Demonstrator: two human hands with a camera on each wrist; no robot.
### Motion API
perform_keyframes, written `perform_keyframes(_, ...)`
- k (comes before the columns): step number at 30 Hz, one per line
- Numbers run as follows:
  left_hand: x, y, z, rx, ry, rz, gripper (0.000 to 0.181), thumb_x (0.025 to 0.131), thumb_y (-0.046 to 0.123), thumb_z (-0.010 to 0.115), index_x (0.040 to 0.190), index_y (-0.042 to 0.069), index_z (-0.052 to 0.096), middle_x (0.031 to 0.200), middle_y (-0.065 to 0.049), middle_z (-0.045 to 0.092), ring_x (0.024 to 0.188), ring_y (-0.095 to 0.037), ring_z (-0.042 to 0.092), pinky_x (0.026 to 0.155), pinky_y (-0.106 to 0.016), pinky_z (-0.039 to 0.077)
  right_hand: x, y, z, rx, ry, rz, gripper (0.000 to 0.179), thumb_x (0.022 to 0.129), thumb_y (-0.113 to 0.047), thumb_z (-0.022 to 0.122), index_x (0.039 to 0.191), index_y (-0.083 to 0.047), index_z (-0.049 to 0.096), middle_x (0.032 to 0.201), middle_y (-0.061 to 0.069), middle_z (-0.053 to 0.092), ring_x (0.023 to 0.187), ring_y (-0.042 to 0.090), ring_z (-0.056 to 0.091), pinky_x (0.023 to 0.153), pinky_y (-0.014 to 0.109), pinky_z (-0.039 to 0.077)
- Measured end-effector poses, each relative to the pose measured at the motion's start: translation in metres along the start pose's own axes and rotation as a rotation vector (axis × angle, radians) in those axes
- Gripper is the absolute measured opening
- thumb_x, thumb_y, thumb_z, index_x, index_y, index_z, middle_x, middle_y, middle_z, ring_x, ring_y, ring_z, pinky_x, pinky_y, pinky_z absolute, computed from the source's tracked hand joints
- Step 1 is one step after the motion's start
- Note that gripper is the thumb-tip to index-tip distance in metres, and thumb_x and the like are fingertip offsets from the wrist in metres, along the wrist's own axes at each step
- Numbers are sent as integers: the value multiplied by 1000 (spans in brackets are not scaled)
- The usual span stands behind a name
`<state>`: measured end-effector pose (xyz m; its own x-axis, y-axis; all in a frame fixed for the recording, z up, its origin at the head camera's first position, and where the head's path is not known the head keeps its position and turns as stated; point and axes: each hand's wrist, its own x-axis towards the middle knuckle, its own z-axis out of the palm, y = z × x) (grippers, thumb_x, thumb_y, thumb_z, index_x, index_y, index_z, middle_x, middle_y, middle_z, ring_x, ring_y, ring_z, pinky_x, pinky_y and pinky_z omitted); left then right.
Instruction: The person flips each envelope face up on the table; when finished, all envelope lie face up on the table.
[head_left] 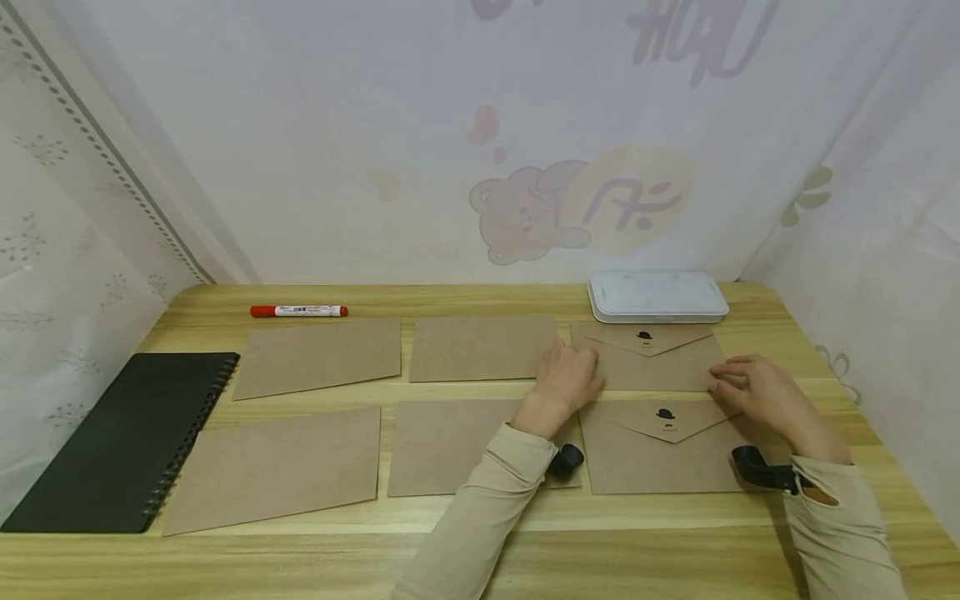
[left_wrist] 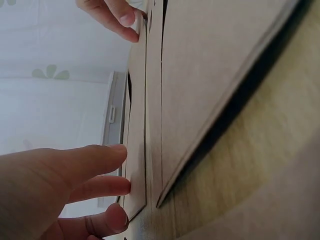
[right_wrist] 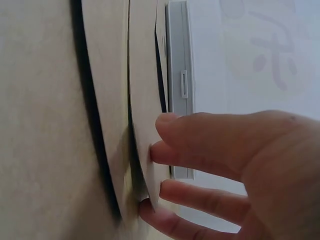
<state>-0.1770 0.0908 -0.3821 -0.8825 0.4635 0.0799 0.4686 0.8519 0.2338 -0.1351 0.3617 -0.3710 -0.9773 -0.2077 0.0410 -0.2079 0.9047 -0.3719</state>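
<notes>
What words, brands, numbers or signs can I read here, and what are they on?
"乐", apparently: printed sideways in the pale yellow circle on the curtain.
The curtain's top: large print, cut off, unreadable.
Red marker: label too small to read.
Upper right envelope: a tiny printed line, too small to read.
Lower right envelope: likewise too small.

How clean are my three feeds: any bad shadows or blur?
Head: soft, even light, lettering on the red marker too small to read; left wrist: dark shadow under the near envelope; right wrist: another dark shadow band, backdrop looks soft.
</notes>
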Motion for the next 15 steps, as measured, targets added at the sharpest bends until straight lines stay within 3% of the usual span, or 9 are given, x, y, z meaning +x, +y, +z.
perform_keyframes(5,-1,1,0,9,4,-2,20,88,31,60,84,13,67,84,-9,68,82,-26,57,62,-35,46,-2,1,1,-13,41,-46,25,88,-13,63,101,8,66,104,33,59,101,53,50,82,60,38)
perform_keyframes(15,-3,2,-2,5,-1,0,20,90,31,59,84,12,65,84,-8,68,81,-25,57,62,-35,46,-2,0,1,-4,29,-22,27,89,-15,62,101,9,65,104,33,59,103,53,48,84,60,36)
